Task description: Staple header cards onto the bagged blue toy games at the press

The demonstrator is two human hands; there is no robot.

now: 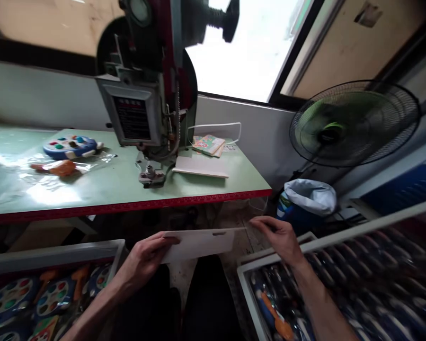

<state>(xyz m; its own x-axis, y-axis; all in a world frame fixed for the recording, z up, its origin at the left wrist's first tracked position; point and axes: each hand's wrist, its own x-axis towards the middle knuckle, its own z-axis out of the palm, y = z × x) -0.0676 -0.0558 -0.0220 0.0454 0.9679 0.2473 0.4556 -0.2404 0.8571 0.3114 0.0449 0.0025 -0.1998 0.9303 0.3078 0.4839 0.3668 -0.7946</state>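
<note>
White slotted card (199, 246) is held over the lap (213, 298), its left end pinched by the left hand (147, 255); right hand (280, 239) is curled near the other end, hold unclear. Probably light, bendable; best taken by edges.

Open room lies between the card (199, 247) and the tabletop (122, 189), where the machine (138, 113) blocks the middle; the left crate (57, 254) and right crate (248, 299) hem the sides.

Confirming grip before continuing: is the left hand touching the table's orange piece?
No, the left hand holds a white card, clear of the table.
</note>
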